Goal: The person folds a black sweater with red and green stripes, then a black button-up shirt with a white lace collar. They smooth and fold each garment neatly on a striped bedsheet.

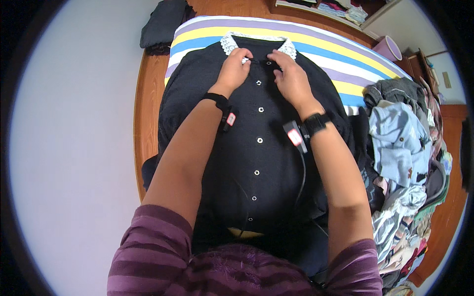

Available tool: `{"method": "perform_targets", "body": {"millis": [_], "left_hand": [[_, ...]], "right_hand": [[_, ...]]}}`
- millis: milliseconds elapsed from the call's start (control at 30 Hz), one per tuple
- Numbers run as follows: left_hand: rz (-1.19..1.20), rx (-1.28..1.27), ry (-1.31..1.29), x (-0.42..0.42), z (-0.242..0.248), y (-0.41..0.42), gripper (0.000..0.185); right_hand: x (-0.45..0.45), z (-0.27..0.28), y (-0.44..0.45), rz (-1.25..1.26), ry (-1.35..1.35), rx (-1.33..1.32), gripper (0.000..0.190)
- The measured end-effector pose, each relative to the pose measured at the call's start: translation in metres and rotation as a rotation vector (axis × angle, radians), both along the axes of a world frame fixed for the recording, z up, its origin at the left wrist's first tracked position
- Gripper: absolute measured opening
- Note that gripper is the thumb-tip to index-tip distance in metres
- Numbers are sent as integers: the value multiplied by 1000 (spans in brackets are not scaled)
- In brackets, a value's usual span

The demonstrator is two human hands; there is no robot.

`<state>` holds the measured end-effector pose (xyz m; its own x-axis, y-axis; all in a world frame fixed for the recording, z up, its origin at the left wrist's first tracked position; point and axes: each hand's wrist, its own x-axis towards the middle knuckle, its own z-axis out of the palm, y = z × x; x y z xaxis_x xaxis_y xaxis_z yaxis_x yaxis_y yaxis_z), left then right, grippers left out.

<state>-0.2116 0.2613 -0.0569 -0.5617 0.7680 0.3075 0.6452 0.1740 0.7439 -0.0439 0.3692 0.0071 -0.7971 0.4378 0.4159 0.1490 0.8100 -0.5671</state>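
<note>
A black button-front garment [237,148] with a white lace collar [229,43] lies spread out before me, its collar away from me. Down its front runs a row of several ring-like buttons [260,140]. At the left side of the neckline, my left hand [235,70] pinches the edge of the front placket between thumb and fingers, just below the lace. My right hand [290,76] hovers at or over the right side of the neckline, beside the top button [269,63], its fingers apart. Whether its fingertips touch the cloth cannot be told.
The garment lies on a striped sheet [333,59]. A large heap of mixed clothes [400,148] fills the right side. Dark folded clothing [163,24] sits at the upper left. A pink bin [389,48] and a shelf with clothes [318,11] stand at the far right. Thin cables hang near both wrists.
</note>
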Motion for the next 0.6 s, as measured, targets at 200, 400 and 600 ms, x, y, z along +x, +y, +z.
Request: {"method": "perform_targets", "body": {"millis": [200,400,600], "left_hand": [[31,55,-134,0,-5,0,14],[-6,74,-154,1,-1,1,13],[-20,157,8,11,5,1,13]], "right_hand": [[-49,-40,16,-159,-125,29,16],[-57,-57,19,-186,-119,-597,16],[-48,-67,24,-105,-47,-855,12]]}}
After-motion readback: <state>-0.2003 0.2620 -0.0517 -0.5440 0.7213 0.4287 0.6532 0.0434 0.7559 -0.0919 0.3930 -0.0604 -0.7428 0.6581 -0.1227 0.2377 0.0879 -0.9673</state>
